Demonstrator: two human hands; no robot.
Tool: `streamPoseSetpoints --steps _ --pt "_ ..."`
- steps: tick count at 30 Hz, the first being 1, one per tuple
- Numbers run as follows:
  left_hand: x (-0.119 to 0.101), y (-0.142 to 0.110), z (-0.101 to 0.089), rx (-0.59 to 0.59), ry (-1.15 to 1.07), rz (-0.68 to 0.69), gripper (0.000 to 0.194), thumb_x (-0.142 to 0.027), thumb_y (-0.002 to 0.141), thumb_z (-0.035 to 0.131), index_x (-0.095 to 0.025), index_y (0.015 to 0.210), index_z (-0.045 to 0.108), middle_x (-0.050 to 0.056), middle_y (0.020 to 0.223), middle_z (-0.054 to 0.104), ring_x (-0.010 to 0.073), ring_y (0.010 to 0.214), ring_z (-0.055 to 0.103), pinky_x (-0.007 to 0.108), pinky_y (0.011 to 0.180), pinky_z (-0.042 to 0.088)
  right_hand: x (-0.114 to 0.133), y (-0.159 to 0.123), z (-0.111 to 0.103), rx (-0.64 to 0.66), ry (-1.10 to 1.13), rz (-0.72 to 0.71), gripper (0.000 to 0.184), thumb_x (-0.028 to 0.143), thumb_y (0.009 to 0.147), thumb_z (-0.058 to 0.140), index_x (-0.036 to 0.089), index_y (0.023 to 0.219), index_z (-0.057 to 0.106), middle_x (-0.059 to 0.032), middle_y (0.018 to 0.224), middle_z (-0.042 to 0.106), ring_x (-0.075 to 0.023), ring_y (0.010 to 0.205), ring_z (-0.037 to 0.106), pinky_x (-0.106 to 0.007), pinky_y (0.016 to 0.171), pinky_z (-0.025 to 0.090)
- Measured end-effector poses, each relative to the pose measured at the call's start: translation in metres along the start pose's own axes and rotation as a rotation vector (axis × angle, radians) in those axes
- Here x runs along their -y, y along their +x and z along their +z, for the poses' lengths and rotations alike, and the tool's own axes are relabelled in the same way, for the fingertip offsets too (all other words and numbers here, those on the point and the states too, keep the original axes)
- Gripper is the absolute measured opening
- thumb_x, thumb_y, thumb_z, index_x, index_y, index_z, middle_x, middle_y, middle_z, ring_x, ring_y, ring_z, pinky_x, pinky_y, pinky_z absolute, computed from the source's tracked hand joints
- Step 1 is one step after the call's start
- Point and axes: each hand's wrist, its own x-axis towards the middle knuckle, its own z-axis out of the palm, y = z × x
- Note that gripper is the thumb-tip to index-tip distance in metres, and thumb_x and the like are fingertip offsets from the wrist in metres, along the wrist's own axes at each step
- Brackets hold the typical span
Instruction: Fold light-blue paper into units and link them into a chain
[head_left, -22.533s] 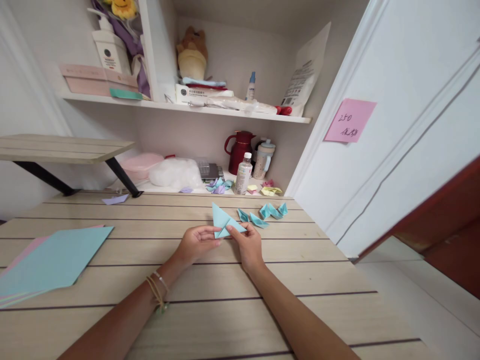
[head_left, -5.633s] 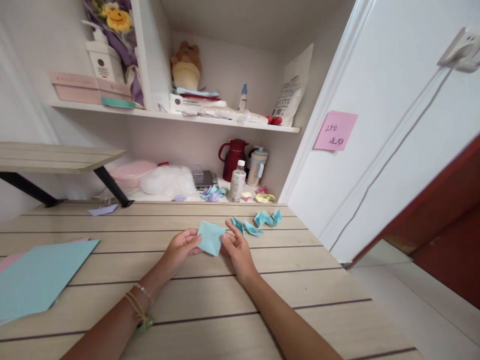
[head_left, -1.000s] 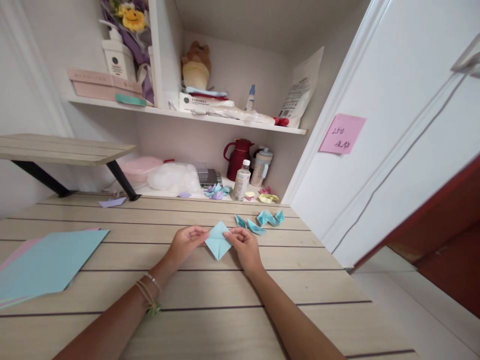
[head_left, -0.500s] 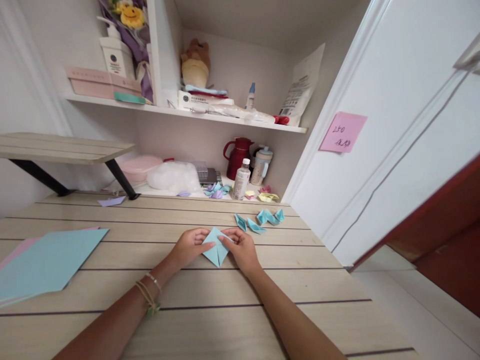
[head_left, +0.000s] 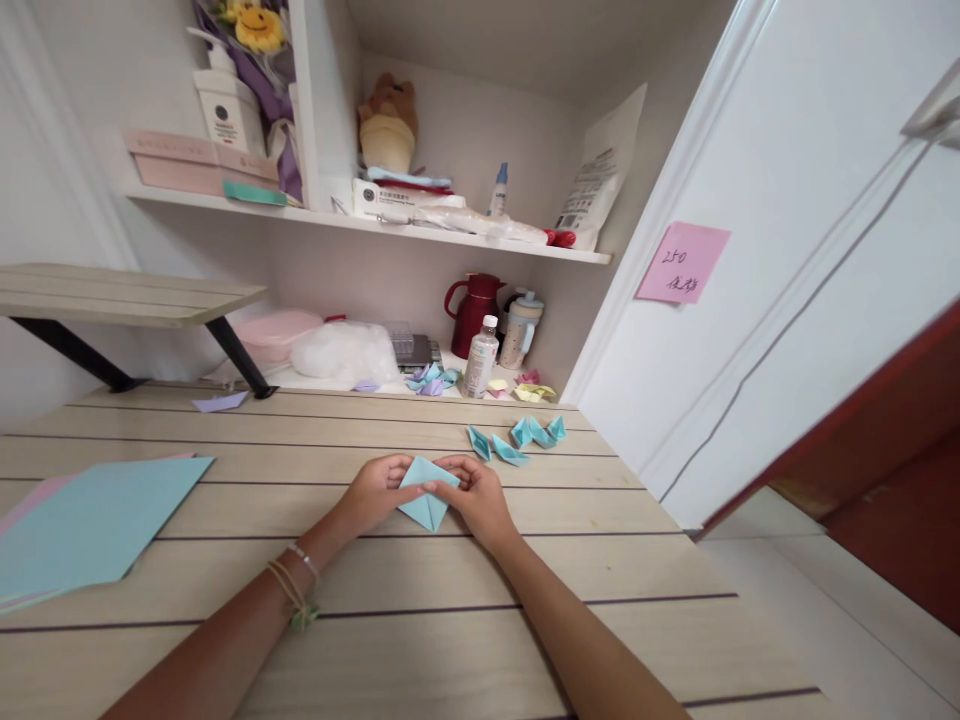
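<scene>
A light-blue folded paper (head_left: 429,512), shaped like a small diamond with a seam down its middle, is held just above the table between both hands. My left hand (head_left: 379,490) pinches its left side, fingers behind and thumb on the front. On the right side my right hand (head_left: 478,495) grips it the same way. Both thumb tips meet near the centre of the paper. Several blue folded paper boats (head_left: 510,452) sit on the table beyond my right hand. To the far left lies a stack of blue and pink paper sheets (head_left: 97,520).
A small raised wooden stand (head_left: 127,295) with black legs is at the back left, a purple folded paper (head_left: 220,402) near its leg. Along the back are a plastic bottle (head_left: 481,358), a red jug (head_left: 475,310) and more folded papers (head_left: 433,379). The table edge runs down the right.
The thumbs have slid together at the paper's centre, and its middle slit now looks closed. The rest of the view shifts only slightly with the head.
</scene>
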Motion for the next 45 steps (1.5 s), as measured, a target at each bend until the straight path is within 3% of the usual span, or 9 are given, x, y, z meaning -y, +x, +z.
streamPoseSetpoints --steps 4,9,18,23,26,31,36,40,45 --pt "0.001 0.000 -0.001 -0.019 -0.018 0.010 0.037 -0.028 0.058 0.074 -0.012 0.088 0.062 0.010 0.086 0.070 0.0213 0.075 0.065 0.031 0.067 0.051 -0.001 0.000 0.000 0.013 0.072 0.032 0.046 0.034 0.053 0.076 0.018 0.093 0.061 -0.0036 0.072 0.068 -0.0178 0.061 0.060 -0.028 0.055 0.047" --pt "-0.001 0.001 0.000 -0.075 -0.036 -0.006 0.039 -0.028 0.056 0.075 -0.012 0.089 0.061 0.010 0.085 0.071 0.0217 0.074 0.066 0.032 0.069 0.051 -0.006 0.004 -0.002 -0.053 0.116 0.083 0.036 0.038 0.058 0.073 0.016 0.085 0.064 -0.0006 0.058 0.064 -0.0152 0.052 0.057 -0.027 0.052 0.045" --pt "-0.002 0.002 -0.004 -0.193 -0.127 -0.072 0.044 -0.027 0.055 0.077 -0.012 0.092 0.059 0.007 0.073 0.071 0.0185 0.067 0.066 0.029 0.064 0.051 -0.011 0.009 -0.003 -0.078 0.303 0.073 0.034 0.046 0.067 0.063 0.017 0.082 0.068 -0.0016 0.066 0.063 -0.0152 0.062 0.057 -0.028 0.061 0.046" --pt "-0.003 0.001 -0.004 -0.184 -0.177 -0.096 0.049 -0.029 0.055 0.076 -0.013 0.096 0.056 0.008 0.074 0.071 0.0194 0.068 0.066 0.030 0.065 0.051 -0.008 0.007 -0.003 -0.118 0.241 0.045 0.042 0.044 0.068 0.063 0.020 0.102 0.061 0.0033 0.053 0.052 -0.0123 0.050 0.049 -0.026 0.054 0.044" --pt "-0.005 -0.001 -0.005 -0.184 -0.236 -0.054 0.049 -0.029 0.057 0.075 -0.017 0.097 0.050 0.006 0.078 0.071 0.0184 0.069 0.066 0.032 0.067 0.051 -0.003 0.005 -0.004 -0.121 0.199 0.018 0.037 0.045 0.069 0.062 0.020 0.096 0.062 0.0053 0.046 0.043 -0.0124 0.047 0.046 -0.027 0.054 0.045" --pt "-0.005 -0.001 -0.009 -0.206 -0.284 -0.047 0.029 -0.029 0.059 0.073 -0.014 0.079 0.059 0.007 0.080 0.070 0.0196 0.078 0.065 0.032 0.074 0.050 -0.001 0.004 -0.004 -0.037 0.174 -0.037 0.026 0.041 0.072 0.058 0.020 0.087 0.065 -0.0007 0.064 0.058 -0.0148 0.062 0.053 -0.028 0.061 0.046" --pt "0.000 0.001 -0.010 -0.145 -0.217 -0.074 0.031 -0.029 0.060 0.072 -0.012 0.086 0.068 0.011 0.092 0.070 0.0224 0.085 0.064 0.031 0.075 0.051 0.000 0.000 -0.006 0.061 -0.093 -0.034 0.025 0.029 0.066 0.064 0.021 0.089 0.068 0.0009 0.064 0.060 -0.0104 0.050 0.046 -0.022 0.048 0.038" --pt "-0.001 -0.001 -0.009 -0.077 -0.195 -0.053 0.026 -0.028 0.063 0.070 -0.012 0.084 0.069 0.011 0.095 0.070 0.0228 0.083 0.065 0.034 0.077 0.051 0.005 0.000 -0.007 0.067 -0.136 -0.116 0.023 0.028 0.062 0.069 0.022 0.084 0.070 -0.0028 0.089 0.066 -0.0177 0.074 0.057 -0.027 0.065 0.044" --pt "-0.006 -0.005 -0.006 -0.022 -0.250 -0.030 0.030 -0.031 0.065 0.069 -0.010 0.086 0.069 0.013 0.095 0.069 0.0254 0.086 0.065 0.039 0.084 0.048 0.000 0.003 -0.008 -0.017 -0.054 -0.088 0.019 0.037 0.065 0.067 0.020 0.072 0.070 -0.0040 0.076 0.068 -0.0199 0.074 0.059 -0.031 0.072 0.044"
